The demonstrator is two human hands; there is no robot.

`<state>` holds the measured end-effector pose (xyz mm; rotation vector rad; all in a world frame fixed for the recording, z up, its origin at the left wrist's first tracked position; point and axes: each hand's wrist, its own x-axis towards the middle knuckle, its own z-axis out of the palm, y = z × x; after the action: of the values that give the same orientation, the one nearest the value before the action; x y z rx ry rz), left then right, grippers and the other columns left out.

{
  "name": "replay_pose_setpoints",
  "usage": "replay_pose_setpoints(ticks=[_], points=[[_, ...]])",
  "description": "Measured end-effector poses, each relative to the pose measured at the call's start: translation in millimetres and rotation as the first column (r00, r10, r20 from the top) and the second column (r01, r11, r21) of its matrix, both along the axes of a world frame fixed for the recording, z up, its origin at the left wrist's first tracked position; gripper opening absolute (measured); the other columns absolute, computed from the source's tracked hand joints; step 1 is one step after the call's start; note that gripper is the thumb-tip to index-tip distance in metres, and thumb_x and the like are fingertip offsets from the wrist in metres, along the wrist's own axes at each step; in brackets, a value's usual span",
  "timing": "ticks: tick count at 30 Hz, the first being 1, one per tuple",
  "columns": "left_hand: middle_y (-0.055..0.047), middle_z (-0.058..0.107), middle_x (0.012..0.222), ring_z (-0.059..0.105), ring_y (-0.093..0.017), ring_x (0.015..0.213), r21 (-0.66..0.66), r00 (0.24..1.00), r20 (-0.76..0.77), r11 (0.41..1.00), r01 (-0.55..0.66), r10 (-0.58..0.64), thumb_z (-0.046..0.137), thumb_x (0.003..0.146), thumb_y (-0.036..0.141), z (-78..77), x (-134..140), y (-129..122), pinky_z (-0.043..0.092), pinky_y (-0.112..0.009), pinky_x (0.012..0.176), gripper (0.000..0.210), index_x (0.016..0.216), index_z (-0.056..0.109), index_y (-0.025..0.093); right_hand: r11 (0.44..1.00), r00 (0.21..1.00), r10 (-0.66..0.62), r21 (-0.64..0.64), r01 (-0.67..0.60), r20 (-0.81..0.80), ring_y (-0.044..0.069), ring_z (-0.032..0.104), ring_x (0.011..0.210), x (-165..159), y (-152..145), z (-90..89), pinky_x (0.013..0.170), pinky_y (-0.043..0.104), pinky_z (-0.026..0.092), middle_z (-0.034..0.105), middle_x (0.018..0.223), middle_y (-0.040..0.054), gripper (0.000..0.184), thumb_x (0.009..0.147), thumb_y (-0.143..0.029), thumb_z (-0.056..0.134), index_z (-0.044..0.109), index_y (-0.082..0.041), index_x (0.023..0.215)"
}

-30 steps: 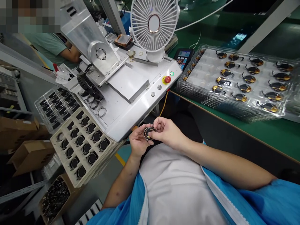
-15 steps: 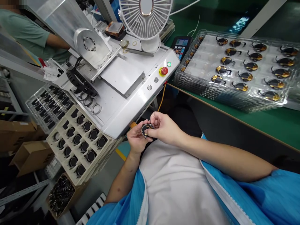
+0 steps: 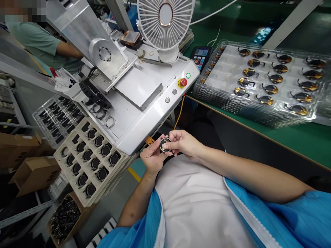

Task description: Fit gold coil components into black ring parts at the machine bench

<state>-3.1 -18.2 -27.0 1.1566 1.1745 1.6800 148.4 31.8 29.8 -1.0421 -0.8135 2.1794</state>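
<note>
A round watch case (image 3: 165,145) with a silvery rim and a black and gold inside is held in front of my body. My left hand (image 3: 153,156) is closed around its left and lower side. The thumb of my right hand (image 3: 183,144) presses on the inner face, with the other fingers curled at the right edge. On the left, a beige tray (image 3: 77,186) holds several similar round black pieces. A clear plastic tray (image 3: 219,74) at the right carries several black and gold round parts with thin curved tails.
A white machine (image 3: 142,127) with a red stop button (image 3: 183,82) stands ahead, a fan (image 3: 165,24) behind it. Several metal rings (image 3: 110,122) lie on its left side. A cardboard box (image 3: 77,220) of small dark parts is low left. A person's arm (image 3: 68,50) is at upper left.
The right hand's fingers have drawn in closer to the watch case, and its thumb now lies farther across the face. The whole view has shifted slightly.
</note>
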Motion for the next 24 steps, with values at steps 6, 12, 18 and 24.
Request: replay_pose_setpoints(ticks=[6,12,18,24], points=[[-0.008,0.080,0.114,0.078,-0.031,0.104,0.028,0.995,-0.057,0.996,-0.084,0.085,0.098,0.061,0.034,-0.3,-2.8,-0.6,0.065,-0.050,0.094,0.056,0.113,0.078,0.028,1.000,1.000,-0.018,0.006,0.019,-0.020,0.011,0.059,0.049,-14.7,0.9,0.3,0.035,0.015,0.041,0.066,0.060,-0.0012,0.058,0.052,-0.045,0.098,0.048,-0.019,0.067],[-0.010,0.079,0.117,0.076,-0.028,0.110,0.006,0.987,0.074,0.989,-0.145,0.144,0.090,0.075,0.032,11.8,-8.7,8.9,0.062,-0.044,0.099,0.046,0.118,0.075,0.024,0.959,0.949,0.066,0.244,-0.146,0.307,0.011,0.056,0.046,-17.0,68.5,13.1,0.034,0.019,0.043,0.061,0.056,-0.0028,0.054,0.052,-0.038,0.102,0.061,-0.017,0.079],[-0.009,0.077,0.117,0.079,-0.027,0.097,-0.072,0.995,0.086,0.995,0.063,-0.057,0.089,0.076,0.029,31.8,-15.4,12.1,0.066,-0.042,0.087,0.043,0.116,0.074,0.024,0.873,0.821,-0.411,0.430,0.229,0.397,0.010,0.044,0.036,-15.5,163.3,42.6,0.035,0.022,0.035,0.052,0.048,-0.0055,0.028,0.089,-0.026,0.078,0.053,-0.020,0.078],[-0.014,0.080,0.112,0.078,-0.021,0.085,-0.011,0.983,-0.177,0.998,-0.056,0.053,0.096,0.062,0.025,34.0,-11.8,9.3,0.065,-0.029,0.069,0.063,0.121,0.074,0.019,0.822,0.828,-0.421,0.542,0.175,0.372,0.007,0.040,0.035,-12.2,155.5,49.4,0.038,0.020,0.031,0.048,0.044,-0.0057,0.032,0.091,-0.014,0.069,0.051,-0.019,0.065]])
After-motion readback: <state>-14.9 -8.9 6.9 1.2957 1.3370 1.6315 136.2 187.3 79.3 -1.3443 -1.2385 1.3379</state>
